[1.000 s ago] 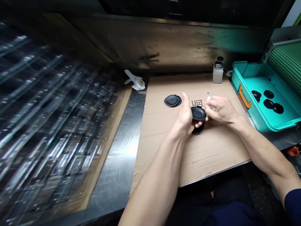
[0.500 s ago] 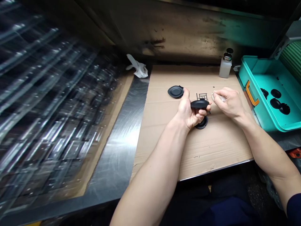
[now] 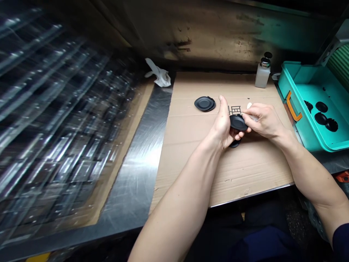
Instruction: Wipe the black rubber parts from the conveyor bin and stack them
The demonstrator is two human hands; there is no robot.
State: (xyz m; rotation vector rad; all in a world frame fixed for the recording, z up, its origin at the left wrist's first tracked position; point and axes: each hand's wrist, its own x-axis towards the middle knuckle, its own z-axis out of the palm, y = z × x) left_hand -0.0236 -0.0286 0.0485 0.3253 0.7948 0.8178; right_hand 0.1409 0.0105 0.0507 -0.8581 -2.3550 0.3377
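The left hand [image 3: 225, 125] is curled with its thumb raised, cradling a round matte-black rubber cap [image 3: 238, 122] on its fingers; the right hand [image 3: 265, 120] is closed in a pinch at the cap's rim, its fingertips [image 3: 244, 116] touching the black edge; a small white pad [image 3: 252, 115] is bunched in that pinch, though it is too small to tell whether it is cloth or cotton.

Just below the left hand's fingers, a second black cap [image 3: 235, 143] lies partly hidden on a brown corrugated cardboard sheet [image 3: 245, 174]; to the left of that hand, a flat black oval cap with a small tab [image 3: 204, 103] rests on the same sheet; a black printed character [image 3: 234, 110] sits on the cardboard just beyond the space between the hands.

Beyond the right hand stands a translucent white bottle with a metal top [image 3: 263, 78], a round black lid [image 3: 268, 55] just behind it; further right of that hand is a teal plastic tray [image 3: 308, 136] with an orange handle [image 3: 293, 105], holding several black caps [image 3: 321, 106]; a dark navy sleeve [image 3: 340, 247] covers the right arm near the elbow.

Well to the left of the left hand, a crumpled white cloth [image 3: 159, 75] and a blurred stack of clear plastic trays [image 3: 68, 127] sit by the stainless steel desk [image 3: 131, 189].
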